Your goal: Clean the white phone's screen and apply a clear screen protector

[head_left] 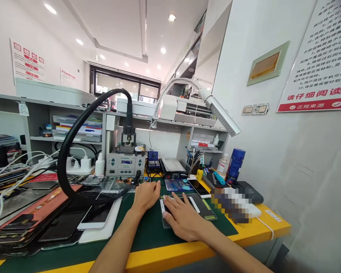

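Note:
A white-framed smartphone (pixel 193 204) with a dark screen lies on a dark grey work pad (pixel 206 206) on the green mat. Across its screen my right hand (pixel 184 218) rests flat, fingers spread and pressing on the glass. My left hand (pixel 147 195) is just left of the pad, over the green mat, apart from the phone. Its fingers are curled inward with the thumb up; whatever they may hold is hidden behind the hand. Beyond the pad lie a blue sheet (pixel 176 185) with small parts and another phone (pixel 198 187).
A thick black hose (pixel 63 151) arches over the left side from a grey rework station (pixel 125 163). Stacked phones and screens (pixel 59 223) fill the left. At right are a blue spray can (pixel 235 167), a tool holder (pixel 194 161) and a blurred patch (pixel 233 206). A lamp (pixel 223 113) hangs above.

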Motion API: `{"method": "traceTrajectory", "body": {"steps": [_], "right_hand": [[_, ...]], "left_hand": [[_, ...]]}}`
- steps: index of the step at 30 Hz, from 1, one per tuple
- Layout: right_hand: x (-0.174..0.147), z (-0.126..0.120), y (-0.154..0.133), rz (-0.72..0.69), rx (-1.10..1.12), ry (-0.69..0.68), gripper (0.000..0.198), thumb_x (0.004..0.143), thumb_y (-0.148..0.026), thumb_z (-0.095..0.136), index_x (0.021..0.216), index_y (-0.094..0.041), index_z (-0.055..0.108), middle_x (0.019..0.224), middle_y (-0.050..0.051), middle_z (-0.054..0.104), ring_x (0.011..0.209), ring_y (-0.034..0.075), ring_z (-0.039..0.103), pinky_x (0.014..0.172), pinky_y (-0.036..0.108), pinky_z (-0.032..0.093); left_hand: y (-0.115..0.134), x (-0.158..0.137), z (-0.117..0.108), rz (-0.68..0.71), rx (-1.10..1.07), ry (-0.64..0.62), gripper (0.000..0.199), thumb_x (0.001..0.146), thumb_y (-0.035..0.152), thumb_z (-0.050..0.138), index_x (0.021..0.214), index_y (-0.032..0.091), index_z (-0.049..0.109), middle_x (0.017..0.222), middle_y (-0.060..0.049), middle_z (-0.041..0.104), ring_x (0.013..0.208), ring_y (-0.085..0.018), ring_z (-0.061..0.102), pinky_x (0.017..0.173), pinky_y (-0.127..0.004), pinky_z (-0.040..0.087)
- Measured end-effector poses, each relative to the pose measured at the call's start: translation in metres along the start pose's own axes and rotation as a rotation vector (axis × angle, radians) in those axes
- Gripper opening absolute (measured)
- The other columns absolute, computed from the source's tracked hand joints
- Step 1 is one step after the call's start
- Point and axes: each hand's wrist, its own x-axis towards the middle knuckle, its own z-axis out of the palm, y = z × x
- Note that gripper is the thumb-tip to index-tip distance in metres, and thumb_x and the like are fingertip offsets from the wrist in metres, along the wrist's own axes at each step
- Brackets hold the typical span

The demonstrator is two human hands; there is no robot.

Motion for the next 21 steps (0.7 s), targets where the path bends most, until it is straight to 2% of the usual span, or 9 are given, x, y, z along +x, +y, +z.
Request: {"method": "traceTrajectory", "body": {"steps": [5, 15, 21], "right_hand": [[0.001, -0.005, -0.015, -0.045, 0.012, -0.011, 0.069, 0.101, -0.056, 0.008, 0.157, -0.019, 0.025, 0.163, 0.005, 0.024, 0.151, 0.032, 0.007, 0.12, 0.06, -0.003], [-0.037, 0.009, -0.032, -0.022, 0.002, 0.042, 0.059, 0.104, -0.048, 0.015, 0.155, -0.023, 0.03, 0.162, 0.002, 0.025, 0.152, 0.03, 0.007, 0.119, 0.062, -0.005], [-0.031, 0.008, -0.03, -0.01, 0.036, 0.029, 0.062, 0.103, -0.052, 0.011, 0.156, -0.024, 0.027, 0.162, 0.001, 0.024, 0.151, 0.032, 0.007, 0.118, 0.065, -0.003]], "left_hand": [[-0.001, -0.001, -0.001, 0.0, 0.006, 0.0, 0.053, 0.102, 0.04, 0.036, 0.063, 0.02, 0.066, 0.068, -0.006, 0.072, 0.063, -0.02, 0.066, 0.054, -0.03, 0.021], [-0.001, 0.0, 0.001, 0.014, -0.017, -0.014, 0.053, 0.101, 0.043, 0.035, 0.062, 0.02, 0.064, 0.067, -0.006, 0.071, 0.066, -0.02, 0.066, 0.055, -0.03, 0.022], [-0.001, 0.0, 0.002, 0.01, -0.024, -0.012, 0.054, 0.101, 0.043, 0.035, 0.061, 0.02, 0.062, 0.067, -0.006, 0.07, 0.064, -0.02, 0.064, 0.055, -0.03, 0.02]]}}
